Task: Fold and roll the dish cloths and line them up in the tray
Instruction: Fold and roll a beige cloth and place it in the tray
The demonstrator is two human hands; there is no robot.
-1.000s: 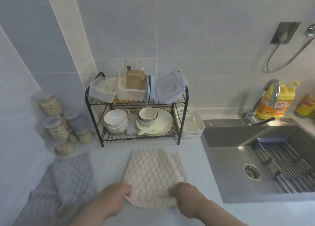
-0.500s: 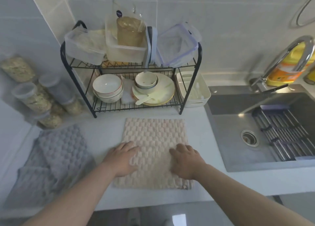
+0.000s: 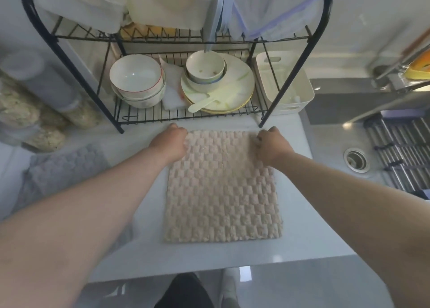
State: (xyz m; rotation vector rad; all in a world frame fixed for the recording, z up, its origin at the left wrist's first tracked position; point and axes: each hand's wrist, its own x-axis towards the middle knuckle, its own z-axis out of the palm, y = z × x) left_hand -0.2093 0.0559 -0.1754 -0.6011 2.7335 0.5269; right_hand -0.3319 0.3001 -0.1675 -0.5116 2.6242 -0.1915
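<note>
Both left hand (image 3: 171,142) and right hand (image 3: 271,145) seemingly pinch beige cloth (image 3: 221,191) corners.

Both bare forearms are extended forward. The 11 o'clock corner of the dish cloth (image 3: 221,191) is gripped by the left hand (image 3: 168,142), the 1 o'clock corner by the right hand (image 3: 272,145); fingers are curled, knuckles up.

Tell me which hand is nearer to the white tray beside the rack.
Right. The right hand grips the far right corner of the beige cloth, near the white tray; the left hand grips the far left corner, farther off.
</note>
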